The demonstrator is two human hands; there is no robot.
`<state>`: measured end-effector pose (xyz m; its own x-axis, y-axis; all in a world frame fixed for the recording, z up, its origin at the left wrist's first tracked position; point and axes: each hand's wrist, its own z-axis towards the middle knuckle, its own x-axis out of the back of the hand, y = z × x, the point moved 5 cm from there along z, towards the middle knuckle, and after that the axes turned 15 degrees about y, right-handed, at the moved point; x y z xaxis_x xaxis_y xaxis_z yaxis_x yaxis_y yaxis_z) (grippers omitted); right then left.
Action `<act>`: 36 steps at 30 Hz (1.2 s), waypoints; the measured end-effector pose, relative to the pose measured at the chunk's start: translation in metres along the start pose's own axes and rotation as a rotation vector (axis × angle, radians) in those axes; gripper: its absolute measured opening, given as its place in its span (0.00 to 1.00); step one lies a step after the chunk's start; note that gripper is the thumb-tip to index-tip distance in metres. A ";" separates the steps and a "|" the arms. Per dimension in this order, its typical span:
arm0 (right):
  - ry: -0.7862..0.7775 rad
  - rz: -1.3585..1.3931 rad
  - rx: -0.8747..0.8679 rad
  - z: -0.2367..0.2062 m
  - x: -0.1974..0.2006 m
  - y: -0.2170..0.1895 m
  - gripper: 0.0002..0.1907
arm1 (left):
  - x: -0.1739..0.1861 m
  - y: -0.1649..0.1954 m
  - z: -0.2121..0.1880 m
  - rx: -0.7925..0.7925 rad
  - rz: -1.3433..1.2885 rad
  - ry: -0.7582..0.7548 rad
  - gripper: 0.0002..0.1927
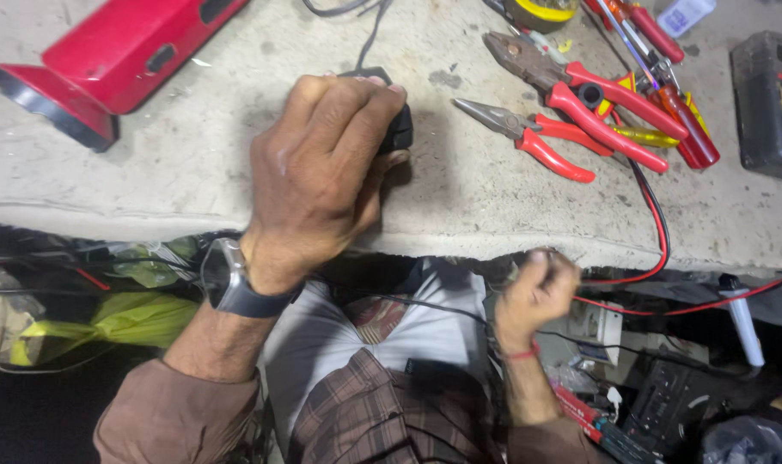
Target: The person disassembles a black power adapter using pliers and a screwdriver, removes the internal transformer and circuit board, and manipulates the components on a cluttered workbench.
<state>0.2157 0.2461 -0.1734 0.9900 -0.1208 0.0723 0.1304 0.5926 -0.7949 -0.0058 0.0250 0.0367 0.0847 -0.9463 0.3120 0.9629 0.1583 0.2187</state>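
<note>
my left hand [318, 172] is clamped over a small black plastic device with a thin black cord [397, 129] that sits on the pale concrete bench top [460, 198], near its front edge. my right hand [535, 296] is below the bench lip, fist clenched; it seems to pinch a thin black wire [434, 308], though i cannot tell for sure. to do this well, i judge i should keep the device pinned flat and draw the wire gently, clear of the red lead [657, 232]. the red-handled needle-nose pliers [528, 137] lie near.
</note>
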 end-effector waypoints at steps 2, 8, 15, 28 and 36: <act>-0.032 0.085 0.274 0.004 0.032 -0.033 0.05 | 0.003 -0.003 0.000 0.020 -0.022 0.013 0.23; 0.133 0.425 0.009 0.040 0.099 -0.070 0.20 | 0.006 -0.007 -0.001 0.074 -0.065 0.066 0.23; -0.295 0.813 -1.249 -0.021 0.091 -0.003 0.28 | 0.011 -0.009 0.003 0.111 -0.094 0.084 0.23; -1.255 0.519 -0.641 -0.129 0.102 0.025 0.28 | 0.011 -0.010 0.002 0.103 -0.108 0.044 0.24; -1.294 0.321 -0.712 -0.065 0.114 0.015 0.21 | 0.013 0.010 -0.014 -0.105 0.028 -0.044 0.19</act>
<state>0.3271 0.1896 -0.2162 0.3829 0.9238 0.0077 0.2292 -0.0869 -0.9695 0.0086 0.0106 0.0303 0.1028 -0.9283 0.3572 0.9820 0.1520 0.1123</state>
